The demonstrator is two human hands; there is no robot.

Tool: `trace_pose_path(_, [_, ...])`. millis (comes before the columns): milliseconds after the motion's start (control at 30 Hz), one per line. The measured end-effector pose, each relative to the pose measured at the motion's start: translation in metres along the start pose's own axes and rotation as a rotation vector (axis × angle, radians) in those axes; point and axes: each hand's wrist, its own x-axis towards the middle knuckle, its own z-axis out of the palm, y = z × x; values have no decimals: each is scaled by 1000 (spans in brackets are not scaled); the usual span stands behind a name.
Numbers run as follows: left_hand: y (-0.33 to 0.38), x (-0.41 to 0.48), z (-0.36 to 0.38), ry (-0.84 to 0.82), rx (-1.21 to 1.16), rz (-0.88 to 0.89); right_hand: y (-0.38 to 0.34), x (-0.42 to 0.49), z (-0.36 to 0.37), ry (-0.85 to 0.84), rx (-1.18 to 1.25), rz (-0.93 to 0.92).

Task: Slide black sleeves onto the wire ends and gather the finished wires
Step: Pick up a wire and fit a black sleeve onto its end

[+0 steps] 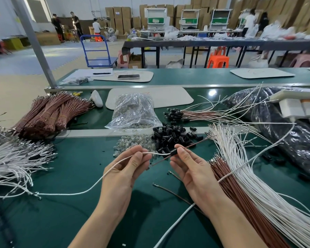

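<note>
Sleeving step looks half done: left hand pinches a white wire, right hand pinches a black sleeve right at its tip, just above the table. Next move, I'd guess, needs a straight push, then onto the finished wires pile.

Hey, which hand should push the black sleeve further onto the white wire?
Right hand: its fingers pinch the black sleeve at the wire's tip, while the left hand only steadies the white wire.
</note>
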Motion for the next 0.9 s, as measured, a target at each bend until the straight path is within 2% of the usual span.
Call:
trace_pose_path(100, [0,1,-1,-5,33,-45,0,-1,0,-9,8,9])
trace_pose_path(300, [1,-1,-4,-144,467,17,-1,-3,1,-55,-28,48])
trace_pose_path(433, [-2,-2,-5,-180,608,41,1,-4,3,-62,-62,40])
trace_pose_path(567, [-4,-3,-4,-155,609,41,0,-6,2,-84,-73,34])
trace_pose_path(900, [-2,-4,2,-94,395,-22,4,-10,7,-94,-104,15])
